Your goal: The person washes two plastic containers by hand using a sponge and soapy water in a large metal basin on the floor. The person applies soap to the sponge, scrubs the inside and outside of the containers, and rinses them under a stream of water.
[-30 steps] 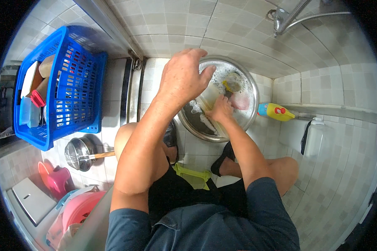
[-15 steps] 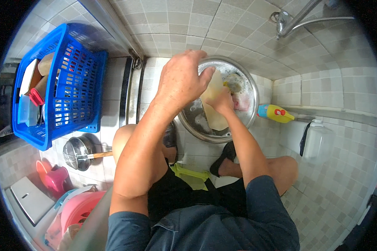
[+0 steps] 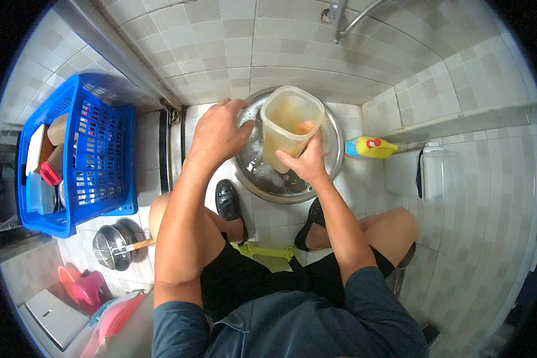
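Observation:
My right hand (image 3: pixel 308 161) grips a tall, cloudy plastic container (image 3: pixel 279 138), its thumb on the near side and its other fingers mostly behind the wall. The container's open top tilts up toward me, and an orange-pink patch shows through the wall. It is over a round metal basin (image 3: pixel 292 197) with soapy water and suds inside. My left hand (image 3: pixel 219 131) is above the basin's left edge, apart from the container. Its thumb and fingers are spread, with nothing visible in them.
Right of the basin lies a yellow and blue bottle (image 3: pixel 370 147) with a red cap. A blue basket (image 3: pixel 101 149) full of household items stands at left. Below it sits a strainer (image 3: pixel 114 247) with a wooden handle. A shower hose (image 3: pixel 340 21) hangs on the far wall.
The container has turned from lying flat in the basin to standing tilted, open top upward, in my right hand. My left hand has moved left, away from it. The view has shifted.

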A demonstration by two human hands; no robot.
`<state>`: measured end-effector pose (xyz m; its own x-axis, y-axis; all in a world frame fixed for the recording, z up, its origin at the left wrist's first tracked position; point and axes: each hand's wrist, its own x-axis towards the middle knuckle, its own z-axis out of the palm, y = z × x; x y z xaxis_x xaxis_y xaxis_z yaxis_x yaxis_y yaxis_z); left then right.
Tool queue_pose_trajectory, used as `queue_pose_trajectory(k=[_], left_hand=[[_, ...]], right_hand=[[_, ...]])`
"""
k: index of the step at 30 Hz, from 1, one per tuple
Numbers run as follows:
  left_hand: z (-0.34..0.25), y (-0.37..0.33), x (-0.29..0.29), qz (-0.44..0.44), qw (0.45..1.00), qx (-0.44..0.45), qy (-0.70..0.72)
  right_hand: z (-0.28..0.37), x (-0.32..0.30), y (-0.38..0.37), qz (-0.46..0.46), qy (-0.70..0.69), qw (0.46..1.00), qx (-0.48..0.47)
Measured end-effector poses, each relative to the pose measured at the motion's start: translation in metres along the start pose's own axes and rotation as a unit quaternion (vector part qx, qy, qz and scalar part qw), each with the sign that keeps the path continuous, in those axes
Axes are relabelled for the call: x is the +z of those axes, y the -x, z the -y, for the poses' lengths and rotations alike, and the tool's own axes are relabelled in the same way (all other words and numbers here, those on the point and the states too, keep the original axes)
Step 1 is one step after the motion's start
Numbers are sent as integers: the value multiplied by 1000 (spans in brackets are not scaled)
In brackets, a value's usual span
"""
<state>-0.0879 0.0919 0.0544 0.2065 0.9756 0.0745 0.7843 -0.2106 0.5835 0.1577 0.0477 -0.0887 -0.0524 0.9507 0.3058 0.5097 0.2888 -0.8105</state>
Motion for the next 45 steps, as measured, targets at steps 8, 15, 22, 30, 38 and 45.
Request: queue_pose_trajectory(k=[8,15,22,30,38,45], left_hand=[[5,-1,-4,-46,999,8,-2],[5,0,-8,-79,996,-31,26],[11,-3,-16,-105,993,-27,36],[9,-4,-15,-127,990,-23,55],[13,-1,-18,-124,991,-16,54],[12,-2,-19,-111,992,-36,54]], right_hand=[[16,-35,4,-43,5,998,43],[11,-55,-18,-35,61,990,126],[14,-53,-22,-18,104,984,142],[3,-58,-29,37,130,977,163],[11,-48,-24,49,86,984,150],[18,-51,-14,54,143,981,117]])
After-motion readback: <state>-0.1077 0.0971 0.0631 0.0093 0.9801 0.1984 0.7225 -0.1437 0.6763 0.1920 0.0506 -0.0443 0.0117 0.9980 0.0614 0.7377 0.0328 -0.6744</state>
